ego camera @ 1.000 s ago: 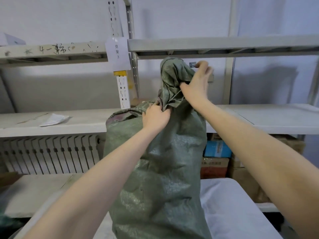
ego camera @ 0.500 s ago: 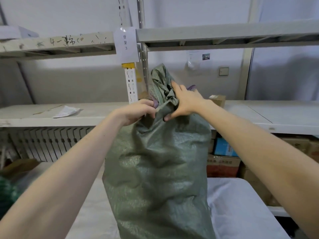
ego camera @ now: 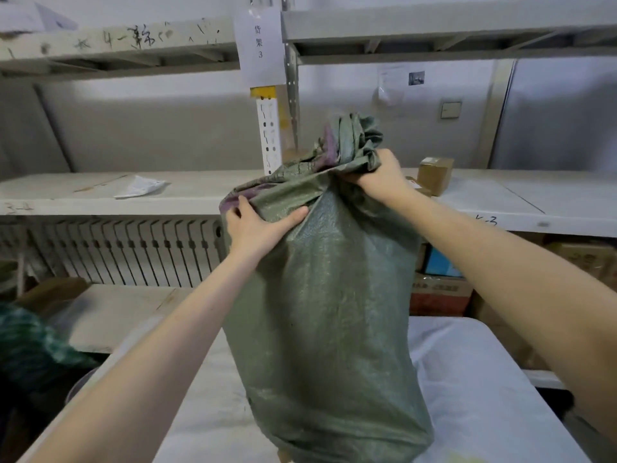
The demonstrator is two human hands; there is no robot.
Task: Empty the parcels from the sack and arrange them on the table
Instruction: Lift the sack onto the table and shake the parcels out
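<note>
Our sack (ego camera: 327,312) stands upright on the tabletop (ego camera: 494,396), mouth uppermost; right hand (ego camera: 377,177) fingers clench its bunched neck, left hand (ego camera: 257,227), lower and nearer us, grips a fold

Left hand (ego camera: 257,228), right hand (ego camera: 377,178) bare; forearms (ego camera: 167,345) bare to frame edge.

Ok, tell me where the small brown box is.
In the head view the box sits on the middle shelf, right of centre, just beyond the right hand that grips the top of the sack.
</note>
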